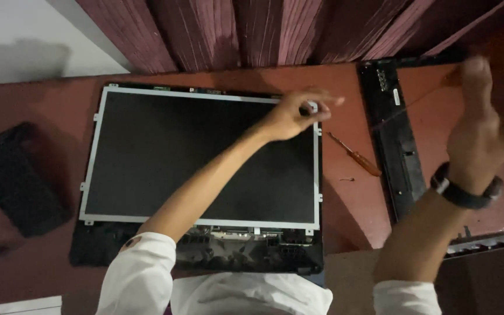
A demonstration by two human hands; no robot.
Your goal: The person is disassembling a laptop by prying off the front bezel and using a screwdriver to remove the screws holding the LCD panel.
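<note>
A big flat screen panel [199, 154] with a thin silver edge lies face up on the reddish-brown table [345, 198]. It sits on a black back shell [252, 256], and some of the shell's inner parts show along the near side. The person's left hand [296, 114] reaches across the dark glass to the far right corner of the panel. Its fingers are pinched together on the silver edge there, though what they pinch is too small to tell. The left arm lies over the middle of the screen, so most of the panel is under and behind that arm. The right hand [485, 125] is up in the air, well to the right of the panel and not touching it. It is blurry, so one cannot tell if the fingers are open or closed, or if they hold anything. A dark watch [465, 191] is on that wrist. Under the right hand lies a black plastic frame [395, 146] with the table showing through its middle. Between the two hands, on the table, lies a screwdriver [356, 155] with an orange-brown handle, and a tiny screw [346, 179] lies just beside it. Far off to the left of the left hand sits a black box [16, 178]. Dark red curtains [275, 29] hang beyond the table.
</note>
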